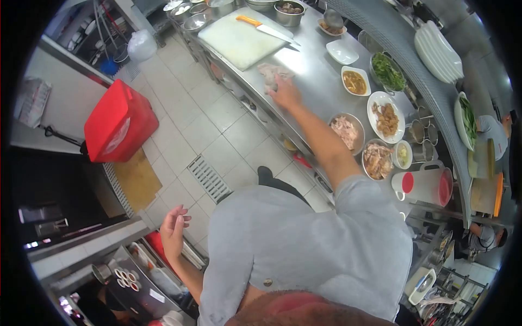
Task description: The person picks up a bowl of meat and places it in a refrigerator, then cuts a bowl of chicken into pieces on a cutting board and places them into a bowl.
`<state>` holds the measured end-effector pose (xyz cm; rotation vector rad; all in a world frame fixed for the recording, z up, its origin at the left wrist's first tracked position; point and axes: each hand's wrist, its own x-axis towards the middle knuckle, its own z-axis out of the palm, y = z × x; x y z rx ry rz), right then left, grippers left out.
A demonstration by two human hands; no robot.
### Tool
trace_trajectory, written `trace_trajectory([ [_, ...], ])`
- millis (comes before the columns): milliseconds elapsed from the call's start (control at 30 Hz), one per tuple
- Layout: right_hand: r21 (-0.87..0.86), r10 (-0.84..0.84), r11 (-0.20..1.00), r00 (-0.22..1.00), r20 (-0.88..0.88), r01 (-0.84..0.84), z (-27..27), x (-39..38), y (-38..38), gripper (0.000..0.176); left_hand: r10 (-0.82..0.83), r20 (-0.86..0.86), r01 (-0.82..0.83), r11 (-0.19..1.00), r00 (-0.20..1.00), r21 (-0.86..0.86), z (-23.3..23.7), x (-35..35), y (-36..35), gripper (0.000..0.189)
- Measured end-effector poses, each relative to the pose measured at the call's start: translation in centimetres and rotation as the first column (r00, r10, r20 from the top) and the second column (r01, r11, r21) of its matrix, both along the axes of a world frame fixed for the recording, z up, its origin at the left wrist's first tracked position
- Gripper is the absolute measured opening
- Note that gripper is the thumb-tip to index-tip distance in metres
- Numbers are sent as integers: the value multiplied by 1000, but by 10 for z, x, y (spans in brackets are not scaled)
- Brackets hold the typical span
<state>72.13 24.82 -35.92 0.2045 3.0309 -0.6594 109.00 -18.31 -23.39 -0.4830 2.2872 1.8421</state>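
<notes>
On the steel counter point(310, 68), a crumpled, pale, rag-like cloth point(270, 71) lies at the near edge. My right hand point(286, 95) reaches out to it, with the fingers closed on its near side. Just beyond the cloth is a white cutting board point(239, 41). A knife point(266, 28) with an orange handle rests on that board, its blade pointing right. My left hand point(175, 224) hangs out to the left, away from the counter, its fingers loosely bent and apart with nothing in them.
Along the counter's right stand a bowl of greens point(387, 73), a dish of yellow sauce point(355, 81), a plate of brown pieces point(386, 118), bowls of shredded meat point(348, 133) and a large jug point(427, 186). A red bin point(120, 122) stands left on the tiled floor point(212, 117).
</notes>
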Motion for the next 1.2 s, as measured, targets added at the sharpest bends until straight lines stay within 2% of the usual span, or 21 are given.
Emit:
trace_trajectory([
  [100,-23,71,997,997,-3,-71,-42,-39,-1,63,31,36,-30,999,999,-17,6,-47,-18,39],
  [200,-9,73,997,997,-1,-73,-65,-69,-8,45,16,24,-16,1000,1000,22,-5,-109,-43,39],
  [233,2,51,999,997,-50,-51,-67,-70,-12,33,2,28,-3,999,1000,38,-14,-130,-55,39],
  [333,18,14,1000,998,-65,-12,-63,-68,-15,37,-105,45,102,993,993,55,-40,-209,-93,39],
  [400,-19,-69,997,997,-21,69,-55,-67,-19,40,-180,45,177,982,983,59,-52,-269,-114,39],
  [433,-43,-110,993,994,2,110,-52,-65,-23,42,-227,26,225,973,974,58,-49,-300,-121,40],
  [533,26,-156,988,976,150,154,-42,-75,-26,56,-371,-51,371,928,927,3,-26,-388,-141,39],
  [633,125,-144,985,967,211,119,-20,-79,-30,62,-467,-85,464,884,880,-53,-8,-459,-160,39],
  [733,73,-264,964,908,325,255,20,-80,-32,59,-518,-89,511,854,850,-92,3,-503,-167,38],
  [833,16,-431,898,874,223,439,26,-86,-16,52,-494,-78,493,869,866,-33,1,-522,-161,37],
  [933,-186,-503,848,864,12,496,0,-102,21,40,-418,-49,419,908,907,20,-1,-521,-147,35],
  [1033,-295,-519,825,852,-60,482,-23,-139,58,33,-350,-48,353,931,935,96,-5,-515,-131,35],
  [1133,-648,-623,563,779,74,512,-46,-189,96,26,-281,-43,284,952,959,111,-4,-512,-114,38],
  [1200,-713,-668,465,736,106,525,-39,-221,113,23,-231,-37,233,968,972,89,1,-514,-103,36],
])
